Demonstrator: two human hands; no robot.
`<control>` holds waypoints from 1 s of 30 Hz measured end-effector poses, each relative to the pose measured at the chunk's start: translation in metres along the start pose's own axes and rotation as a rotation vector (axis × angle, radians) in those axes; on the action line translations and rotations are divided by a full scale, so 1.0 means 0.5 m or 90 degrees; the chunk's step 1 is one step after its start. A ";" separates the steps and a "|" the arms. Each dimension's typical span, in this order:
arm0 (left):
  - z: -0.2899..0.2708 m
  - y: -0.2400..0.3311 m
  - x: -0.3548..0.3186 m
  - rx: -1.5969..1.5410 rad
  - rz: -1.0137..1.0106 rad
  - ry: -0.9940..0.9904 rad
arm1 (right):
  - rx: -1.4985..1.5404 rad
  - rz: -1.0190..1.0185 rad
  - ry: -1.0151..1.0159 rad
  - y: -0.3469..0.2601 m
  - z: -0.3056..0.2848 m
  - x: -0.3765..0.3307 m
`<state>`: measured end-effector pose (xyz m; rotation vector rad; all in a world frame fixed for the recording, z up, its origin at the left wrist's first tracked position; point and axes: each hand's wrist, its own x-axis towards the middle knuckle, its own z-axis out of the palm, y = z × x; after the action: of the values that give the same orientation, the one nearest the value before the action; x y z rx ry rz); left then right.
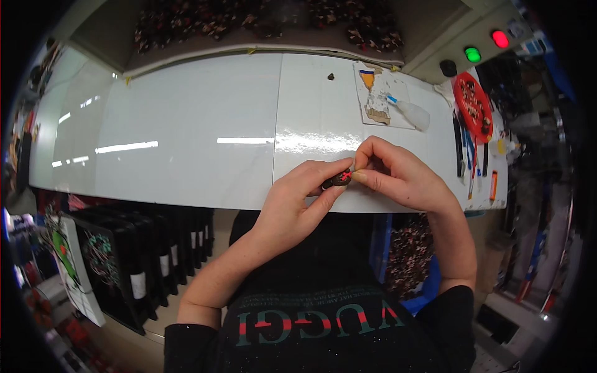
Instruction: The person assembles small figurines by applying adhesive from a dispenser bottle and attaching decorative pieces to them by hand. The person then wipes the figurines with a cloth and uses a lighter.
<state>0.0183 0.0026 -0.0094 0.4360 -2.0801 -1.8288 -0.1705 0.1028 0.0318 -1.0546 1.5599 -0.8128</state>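
Note:
Over the near edge of the white table (205, 174), my left hand (301, 196) is closed, holding a small dark brown piece (339, 181) between its thumb and fingers. A bright red bit shows on the piece; its exact kind is too small to make out. My right hand (398, 177) meets the piece from the right, thumb and forefinger pinched at its red side. The fingertips of both hands almost touch and cover part of it.
A stained board (360, 102) lies at the back right under a squeeze bottle (415, 116). Beyond are a red tray (462, 93) of small pieces and several pen-like tools (458, 146). A shelf of dark pieces (193, 31) spans the back. Below sit a blue bin (379, 248) and black trays (134, 248).

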 end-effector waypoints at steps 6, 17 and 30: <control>0.026 0.002 0.025 0.008 -0.017 -0.017 | 0.203 0.040 -0.060 0.046 -0.031 -0.005; 0.022 0.006 0.029 -0.013 -0.052 -0.035 | 0.232 0.062 -0.085 0.046 -0.034 -0.001; 0.017 0.013 0.028 -0.044 -0.096 -0.047 | 0.247 0.070 -0.083 0.046 -0.031 0.001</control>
<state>0.0022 0.0048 -0.0032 0.5281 -2.0738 -2.0250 -0.1908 0.1106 0.0148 -0.7190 1.2736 -0.9077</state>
